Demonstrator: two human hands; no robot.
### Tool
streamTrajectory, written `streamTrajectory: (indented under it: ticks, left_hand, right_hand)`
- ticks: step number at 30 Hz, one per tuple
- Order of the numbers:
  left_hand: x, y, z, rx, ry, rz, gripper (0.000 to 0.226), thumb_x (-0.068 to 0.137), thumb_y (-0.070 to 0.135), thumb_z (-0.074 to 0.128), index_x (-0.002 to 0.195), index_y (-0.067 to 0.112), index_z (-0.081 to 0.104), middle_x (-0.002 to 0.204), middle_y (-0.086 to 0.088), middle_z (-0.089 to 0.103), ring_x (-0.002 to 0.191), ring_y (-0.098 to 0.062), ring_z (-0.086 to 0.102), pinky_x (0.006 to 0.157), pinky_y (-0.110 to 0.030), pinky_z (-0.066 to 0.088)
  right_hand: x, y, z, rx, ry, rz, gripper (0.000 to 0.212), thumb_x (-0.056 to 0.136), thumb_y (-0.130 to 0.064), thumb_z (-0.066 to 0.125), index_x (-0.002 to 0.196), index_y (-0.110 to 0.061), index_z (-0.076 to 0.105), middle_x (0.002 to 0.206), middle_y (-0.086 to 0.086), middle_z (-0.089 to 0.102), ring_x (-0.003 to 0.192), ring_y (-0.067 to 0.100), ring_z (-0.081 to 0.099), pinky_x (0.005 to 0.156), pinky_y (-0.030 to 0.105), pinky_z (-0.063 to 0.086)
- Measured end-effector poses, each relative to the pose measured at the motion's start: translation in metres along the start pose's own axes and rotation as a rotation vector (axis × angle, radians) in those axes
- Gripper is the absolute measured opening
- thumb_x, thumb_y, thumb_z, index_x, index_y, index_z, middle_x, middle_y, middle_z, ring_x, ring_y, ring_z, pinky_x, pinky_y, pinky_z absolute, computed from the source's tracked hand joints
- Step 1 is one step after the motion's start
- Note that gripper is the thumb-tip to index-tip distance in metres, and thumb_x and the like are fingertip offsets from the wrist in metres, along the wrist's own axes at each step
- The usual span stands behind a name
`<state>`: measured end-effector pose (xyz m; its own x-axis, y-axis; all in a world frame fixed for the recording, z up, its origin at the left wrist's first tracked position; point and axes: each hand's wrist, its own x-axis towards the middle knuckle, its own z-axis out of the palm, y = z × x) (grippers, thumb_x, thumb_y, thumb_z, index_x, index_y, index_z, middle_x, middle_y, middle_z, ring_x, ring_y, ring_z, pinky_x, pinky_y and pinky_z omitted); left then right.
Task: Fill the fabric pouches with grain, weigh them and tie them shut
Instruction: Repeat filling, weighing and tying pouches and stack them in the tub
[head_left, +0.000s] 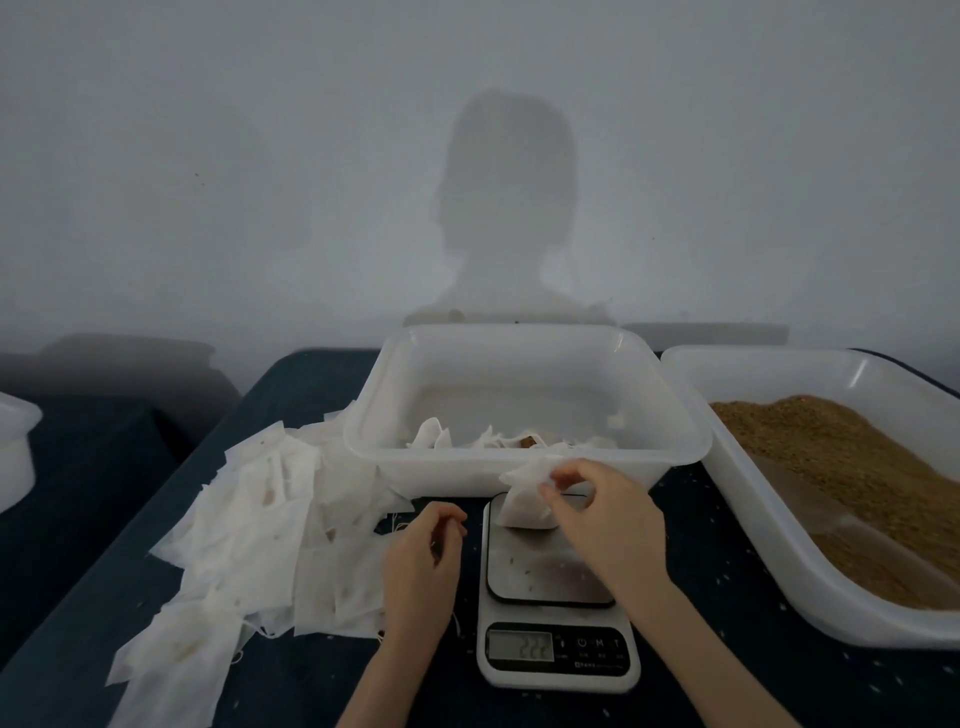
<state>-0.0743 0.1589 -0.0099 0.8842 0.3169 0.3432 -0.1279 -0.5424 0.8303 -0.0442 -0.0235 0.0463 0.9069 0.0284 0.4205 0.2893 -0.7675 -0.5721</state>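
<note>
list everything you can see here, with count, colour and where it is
filled pouch: one, white, on the scale's platform
scale: one, white with grey platform, front centre
empty pouches: a pile, white, left of the scale
middle tub: one, translucent white, behind the scale, pouches inside
grain tub: one, translucent white, right, holds brown grain
third tub: one, white, far left edge
table: one, dark blue
left hand: fingers curled, beside the scale
right hand: grip pinching the filled pouch

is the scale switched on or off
On. The scale shows lit digits on its display while a filled pouch sits on its platform, with the right hand pinching the pouch top. The digits are too blurred to read.
</note>
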Motion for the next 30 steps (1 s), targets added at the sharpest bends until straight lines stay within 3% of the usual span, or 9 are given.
streamTrajectory:
  ticks: [2, 5, 9, 12, 15, 21, 24, 30]
  left_hand:
    - [0.0, 0.0, 0.0, -0.003, -0.008, 0.01, 0.036, 0.088, 0.007, 0.058, 0.077, 0.041, 0.054, 0.062, 0.011, 0.059, 0.054, -0.004, 0.05, 0.051, -0.016, 0.04]
    - [0.001, 0.001, 0.001, -0.002, -0.024, 0.023, 0.035, 0.089, 0.008, 0.057, 0.078, 0.041, 0.054, 0.062, 0.011, 0.059, 0.053, -0.005, 0.05, 0.049, -0.016, 0.038]
    - [0.001, 0.001, 0.001, -0.003, -0.034, 0.038, 0.035, 0.089, 0.008, 0.055, 0.078, 0.042, 0.054, 0.063, 0.011, 0.06, 0.053, -0.006, 0.051, 0.049, -0.017, 0.039]
    - [0.0, 0.003, 0.0, 0.011, -0.056, 0.043, 0.035, 0.09, 0.009, 0.055, 0.078, 0.042, 0.053, 0.064, 0.011, 0.06, 0.053, -0.005, 0.051, 0.049, -0.018, 0.039]
    - [-0.001, 0.003, 0.0, 0.016, -0.074, 0.029, 0.033, 0.091, 0.012, 0.054, 0.079, 0.042, 0.052, 0.063, 0.013, 0.058, 0.052, -0.002, 0.049, 0.049, -0.016, 0.035]
    - [0.0, 0.004, -0.001, 0.012, -0.081, 0.023, 0.033, 0.091, 0.012, 0.055, 0.079, 0.043, 0.052, 0.058, 0.012, 0.056, 0.049, -0.003, 0.047, 0.047, -0.016, 0.035]
    - [0.0, 0.004, 0.0, 0.025, -0.084, 0.022, 0.035, 0.091, 0.012, 0.056, 0.078, 0.044, 0.052, 0.055, 0.012, 0.055, 0.048, -0.004, 0.046, 0.046, -0.016, 0.035]
    - [0.001, 0.006, 0.0, 0.025, -0.076, 0.026, 0.037, 0.091, 0.011, 0.056, 0.078, 0.045, 0.051, 0.06, 0.01, 0.059, 0.049, -0.003, 0.048, 0.047, -0.015, 0.035]
  right_hand:
    - [0.003, -0.001, 0.0, -0.029, 0.012, 0.02, 0.01, 0.084, -0.047, 0.066, 0.083, -0.04, 0.058, 0.081, -0.024, 0.063, 0.065, -0.008, 0.052, 0.058, 0.01, 0.039]
    - [0.004, -0.002, -0.005, -0.018, 0.068, 0.004, 0.024, 0.078, -0.058, 0.065, 0.091, -0.042, 0.053, 0.074, -0.025, 0.058, 0.062, -0.007, 0.052, 0.056, 0.016, 0.043]
    - [0.006, -0.003, -0.007, -0.065, 0.0, -0.133, 0.034, 0.08, -0.042, 0.073, 0.112, -0.036, 0.065, 0.057, -0.028, 0.049, 0.05, -0.005, 0.05, 0.045, 0.009, 0.034]
    - [0.01, -0.001, -0.006, -0.09, -0.117, -0.113, 0.007, 0.086, -0.034, 0.069, 0.092, -0.037, 0.067, 0.068, -0.025, 0.057, 0.057, -0.007, 0.052, 0.05, 0.006, 0.037]
    - [0.018, -0.001, -0.01, -0.072, -0.143, -0.11, 0.012, 0.087, -0.032, 0.066, 0.079, -0.039, 0.06, 0.071, -0.022, 0.06, 0.059, -0.007, 0.053, 0.052, 0.007, 0.037]
    - [0.051, -0.018, -0.034, 0.074, -0.121, -0.109, 0.016, 0.087, -0.025, 0.068, 0.076, -0.035, 0.062, 0.07, -0.02, 0.063, 0.056, -0.001, 0.056, 0.057, 0.012, 0.044]
    - [0.079, -0.026, -0.051, 0.222, -0.051, -0.089, 0.011, 0.085, -0.02, 0.069, 0.077, -0.027, 0.068, 0.071, -0.012, 0.068, 0.057, 0.009, 0.061, 0.064, 0.027, 0.053]
    - [0.134, -0.023, -0.054, 0.3, 0.105, -0.036, 0.01, 0.087, -0.019, 0.068, 0.08, -0.026, 0.068, 0.077, -0.012, 0.07, 0.047, 0.005, 0.062, 0.053, 0.016, 0.049]
